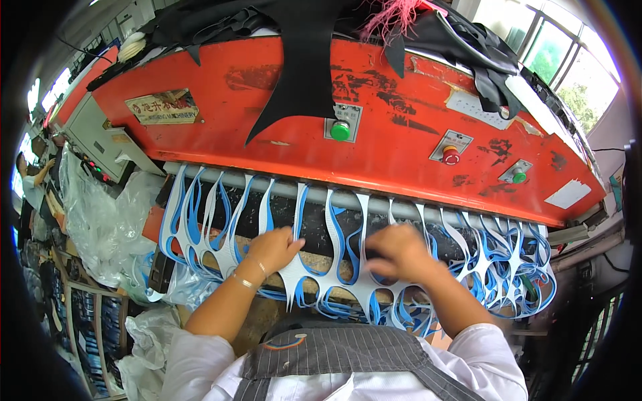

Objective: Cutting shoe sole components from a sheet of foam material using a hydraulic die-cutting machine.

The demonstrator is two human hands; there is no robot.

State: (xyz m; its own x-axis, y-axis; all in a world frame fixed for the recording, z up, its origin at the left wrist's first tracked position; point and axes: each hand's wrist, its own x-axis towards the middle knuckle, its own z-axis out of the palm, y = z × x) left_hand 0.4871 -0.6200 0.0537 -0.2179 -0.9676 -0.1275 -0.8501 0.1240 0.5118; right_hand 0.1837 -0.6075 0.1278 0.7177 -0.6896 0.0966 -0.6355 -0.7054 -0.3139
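A white and blue sheet (363, 289), cut through with large holes so that only a web of curved strips is left, hangs from a grey bar along the front of a red machine. My left hand (269, 252), wearing a bracelet at the wrist, is curled closed around a strip left of the middle. Farther right, my right hand (400, 252) is smeared by motion in front of the strips. Whether its fingers hold one cannot be made out. Below and to the right, more blue and white strips (501, 287) hang in a tangled bunch.
The red machine (234, 87) carries green buttons (340, 131) and a red stop knob (451, 156). Black sheet material (306, 60) drapes over its top, beside pink strings (394, 17). At left are clear plastic bags (100, 207), a rack (100, 327) and another person (32, 187).
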